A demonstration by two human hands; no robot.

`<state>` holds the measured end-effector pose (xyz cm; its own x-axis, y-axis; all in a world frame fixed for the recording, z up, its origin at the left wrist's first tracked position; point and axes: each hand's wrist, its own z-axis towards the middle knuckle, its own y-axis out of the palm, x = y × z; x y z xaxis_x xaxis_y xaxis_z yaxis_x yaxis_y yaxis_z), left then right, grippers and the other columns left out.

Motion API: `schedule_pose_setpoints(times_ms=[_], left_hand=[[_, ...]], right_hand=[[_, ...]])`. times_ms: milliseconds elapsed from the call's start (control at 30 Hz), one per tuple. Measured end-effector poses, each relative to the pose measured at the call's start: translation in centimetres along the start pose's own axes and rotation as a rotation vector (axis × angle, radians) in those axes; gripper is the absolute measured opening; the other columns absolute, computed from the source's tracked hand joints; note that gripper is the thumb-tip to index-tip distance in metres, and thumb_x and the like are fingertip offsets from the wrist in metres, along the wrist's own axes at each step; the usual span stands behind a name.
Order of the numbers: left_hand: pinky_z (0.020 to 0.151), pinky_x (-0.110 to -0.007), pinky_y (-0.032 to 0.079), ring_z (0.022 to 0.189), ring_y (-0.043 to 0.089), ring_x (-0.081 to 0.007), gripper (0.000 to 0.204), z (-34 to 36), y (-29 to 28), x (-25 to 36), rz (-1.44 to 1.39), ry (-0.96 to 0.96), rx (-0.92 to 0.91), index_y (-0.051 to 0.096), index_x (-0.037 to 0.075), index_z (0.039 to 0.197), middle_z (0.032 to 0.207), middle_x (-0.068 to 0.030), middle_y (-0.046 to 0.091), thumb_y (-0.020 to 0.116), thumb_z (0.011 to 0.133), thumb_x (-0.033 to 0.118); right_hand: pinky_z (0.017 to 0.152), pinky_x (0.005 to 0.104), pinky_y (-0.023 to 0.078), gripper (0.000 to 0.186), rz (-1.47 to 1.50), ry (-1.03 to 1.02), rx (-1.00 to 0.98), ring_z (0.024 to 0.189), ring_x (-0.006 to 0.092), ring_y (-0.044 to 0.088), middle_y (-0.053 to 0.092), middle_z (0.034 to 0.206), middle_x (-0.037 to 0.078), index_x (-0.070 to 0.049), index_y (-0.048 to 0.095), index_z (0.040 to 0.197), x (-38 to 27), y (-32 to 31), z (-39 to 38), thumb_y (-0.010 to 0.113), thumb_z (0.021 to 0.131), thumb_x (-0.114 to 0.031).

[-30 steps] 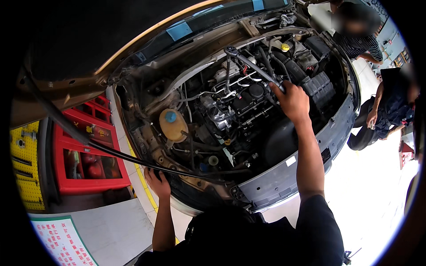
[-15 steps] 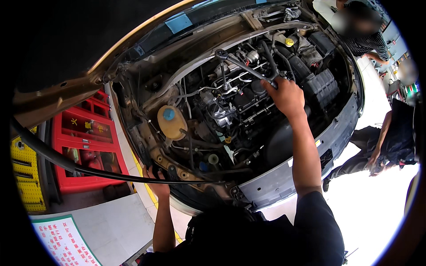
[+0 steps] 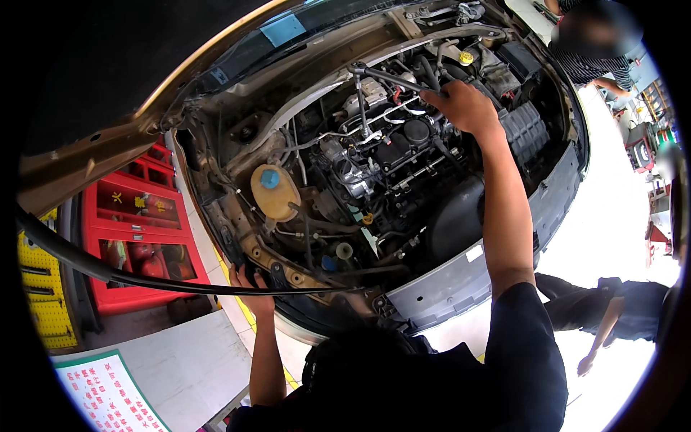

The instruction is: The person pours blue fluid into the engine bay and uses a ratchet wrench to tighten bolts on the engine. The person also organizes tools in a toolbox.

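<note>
My right hand (image 3: 466, 108) grips the handle of a long ratchet (image 3: 394, 78) over the engine (image 3: 403, 162); from the ratchet's head an extension bar (image 3: 360, 104) drops to the metal pipework. My left hand (image 3: 253, 291) rests at the car's near left edge, fingers apart, partly behind a long black strip (image 3: 180, 285). Between my hands are a yellowish reservoir (image 3: 276, 200) with a blue cap and a rounded black housing (image 3: 453, 216).
The raised hood (image 3: 101, 79) spans the upper left. A red cabinet (image 3: 137, 252), yellow pegboard (image 3: 44, 320) and grey board (image 3: 194, 345) line the left. A person in stripes (image 3: 586, 68) stands upper right; another in dark clothing (image 3: 619, 309) is lower right, near the front bumper (image 3: 439, 288).
My right hand has moved up toward the windscreen with the ratchet, its handle now lying flatter. The co-worker in dark clothing has moved lower in the view. My left hand stays at the edge.
</note>
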<state>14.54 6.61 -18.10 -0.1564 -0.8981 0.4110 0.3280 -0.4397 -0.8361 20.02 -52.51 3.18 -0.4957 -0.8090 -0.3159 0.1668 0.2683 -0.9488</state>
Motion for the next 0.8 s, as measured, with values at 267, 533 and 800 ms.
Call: schedule_pose_setpoints(times_ms=[267, 533, 800], left_hand=[[0.116, -0.052, 0.036, 0.138, 0.045, -0.0474, 0.041, 0.1, 0.1, -0.2, 0.003, 0.020, 0.013, 0.057, -0.004, 0.133, 0.153, -0.0257, 0.045, 0.059, 0.097, 0.015], [0.117, -0.051, 0.036, 0.140, 0.044, -0.0465, 0.042, 0.0, 0.5, -0.9, -0.008, 0.049, 0.030, 0.058, -0.004, 0.134, 0.154, -0.0245, 0.045, 0.061, 0.096, 0.014], [0.117, -0.052, 0.036, 0.139, 0.044, -0.0468, 0.044, -0.2, 0.5, -1.3, 0.055, 0.050, 0.024, 0.058, -0.003, 0.136, 0.154, -0.0246, 0.046, 0.062, 0.095, 0.011]], right_hand=[[0.100, 0.0466, 0.052, 0.080, -0.017, -0.054, -0.202, 0.117, 0.0371, 0.070, 0.075, 0.117, 0.022, -0.001, 0.074, 0.114, -0.4, 0.6, 5.7, 0.060, 0.090, -0.076], [0.083, 0.0462, 0.055, 0.078, -0.069, -0.227, -0.181, 0.083, 0.0350, 0.073, 0.073, 0.080, 0.019, 0.002, 0.074, 0.081, -1.6, 0.2, 8.6, 0.060, 0.092, -0.074], [0.100, 0.0512, 0.052, 0.073, -0.083, -0.075, -0.099, 0.114, 0.0400, 0.070, 0.075, 0.115, 0.021, -0.005, 0.075, 0.114, -2.1, 0.5, 4.8, 0.057, 0.094, -0.073]])
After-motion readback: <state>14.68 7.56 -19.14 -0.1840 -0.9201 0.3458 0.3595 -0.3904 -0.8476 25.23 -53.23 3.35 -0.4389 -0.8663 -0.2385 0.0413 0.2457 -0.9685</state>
